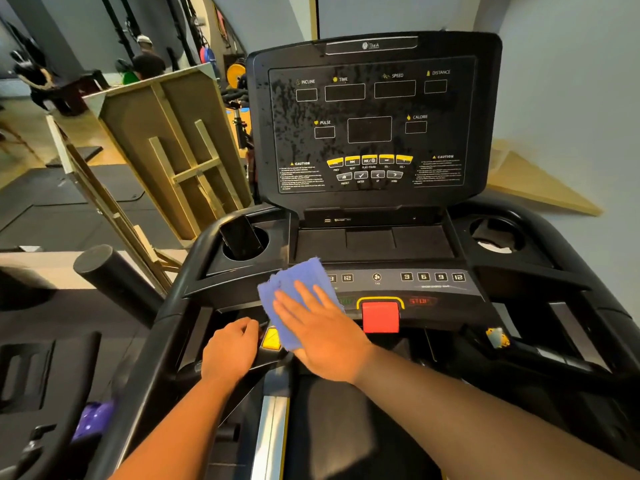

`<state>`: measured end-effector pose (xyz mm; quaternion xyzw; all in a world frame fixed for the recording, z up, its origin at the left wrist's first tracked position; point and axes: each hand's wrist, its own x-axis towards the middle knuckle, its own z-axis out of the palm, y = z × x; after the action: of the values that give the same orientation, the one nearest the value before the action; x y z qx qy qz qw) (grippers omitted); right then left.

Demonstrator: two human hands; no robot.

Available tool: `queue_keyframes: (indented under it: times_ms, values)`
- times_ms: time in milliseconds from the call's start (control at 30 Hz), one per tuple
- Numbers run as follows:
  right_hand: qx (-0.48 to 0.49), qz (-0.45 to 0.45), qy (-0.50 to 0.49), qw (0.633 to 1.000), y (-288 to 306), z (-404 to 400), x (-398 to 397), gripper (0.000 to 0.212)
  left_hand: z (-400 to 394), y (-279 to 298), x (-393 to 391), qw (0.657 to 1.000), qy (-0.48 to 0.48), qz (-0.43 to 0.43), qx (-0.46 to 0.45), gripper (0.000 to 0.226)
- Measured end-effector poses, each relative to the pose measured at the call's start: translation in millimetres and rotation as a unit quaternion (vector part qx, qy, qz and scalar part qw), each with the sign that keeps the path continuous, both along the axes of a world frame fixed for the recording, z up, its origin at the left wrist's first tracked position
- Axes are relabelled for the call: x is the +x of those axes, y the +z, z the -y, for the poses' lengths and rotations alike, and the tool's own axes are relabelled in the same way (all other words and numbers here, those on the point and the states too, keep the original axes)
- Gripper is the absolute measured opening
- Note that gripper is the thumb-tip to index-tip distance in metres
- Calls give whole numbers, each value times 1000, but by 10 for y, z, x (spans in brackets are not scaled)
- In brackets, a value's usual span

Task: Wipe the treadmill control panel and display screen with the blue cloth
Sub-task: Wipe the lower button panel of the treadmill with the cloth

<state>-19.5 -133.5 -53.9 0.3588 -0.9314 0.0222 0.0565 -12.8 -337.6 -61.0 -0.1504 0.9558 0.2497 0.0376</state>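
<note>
While the flat right hand (pixel 320 336) presses the folded blue terry cloth (pixel 296 299) onto the near control panel (pixel 408 285), grip spread, the far black display screen (pixel 372 129), spotted with droplets, looks unwiped; the left hand (pixel 230 351) is curled on the rail.

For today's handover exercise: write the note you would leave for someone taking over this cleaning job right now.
Right hand: flat, pressing the blue cloth on the left end of the lower control panel.
Left hand: resting on the console edge, holding nothing visible.
Done: wiping has begun at the lower panel's left end.
Left: panel past the red stop key, and the display screen, spotted with droplets.
</note>
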Motion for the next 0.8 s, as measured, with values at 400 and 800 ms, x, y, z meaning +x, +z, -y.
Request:
queue_keyframes:
  times_ms: [400,800]
  values:
    - [-98,-110,-52,988,-75,-951,239,62,15,22,0,1000,-18,9,11,37]
    - [-132,-102,-391,905,-175,-1660,437,63,5,26,7,1000,-13,1,16,39]
